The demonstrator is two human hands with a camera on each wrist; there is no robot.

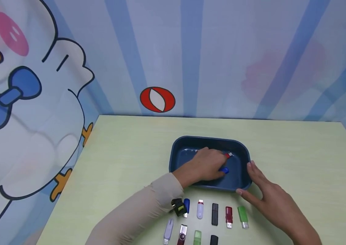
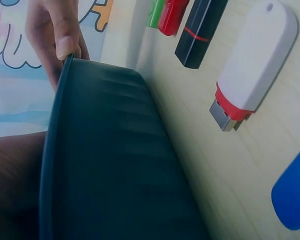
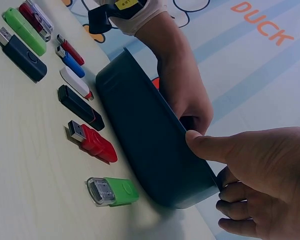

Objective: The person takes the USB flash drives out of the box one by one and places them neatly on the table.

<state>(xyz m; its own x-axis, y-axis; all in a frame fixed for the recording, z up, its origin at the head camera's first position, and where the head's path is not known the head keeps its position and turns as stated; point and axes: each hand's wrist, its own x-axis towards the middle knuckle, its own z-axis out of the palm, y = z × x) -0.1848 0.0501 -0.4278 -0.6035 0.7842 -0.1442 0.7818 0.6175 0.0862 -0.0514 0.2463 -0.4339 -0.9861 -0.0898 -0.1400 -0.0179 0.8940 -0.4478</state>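
Observation:
A dark blue tray (image 1: pixel 180 163) stands on the table, and my left hand (image 1: pixel 208 165) reaches down inside it. By the left fingers a red USB stick (image 1: pixel 228 155) shows its metal plug. A blue USB stick (image 1: pixel 224 170) lies near the left thumb. Most of the left fingers are hidden by the back of the hand in the head view and by the tray wall in the wrist views, so their hold is unclear. My right hand (image 1: pixel 272 200) holds the tray's near right corner, its thumb (image 3: pixel 205 144) on the rim and the other fingers round the end.
USB sticks lie in two rows before the tray: a white one (image 1: pixel 200 209), a black one (image 1: pixel 214 214), a red one (image 1: pixel 229 217) and a green one (image 1: pixel 243 217) in the nearer-to-tray row. A lilac one (image 1: pixel 168 231) and several others sit closer to me.

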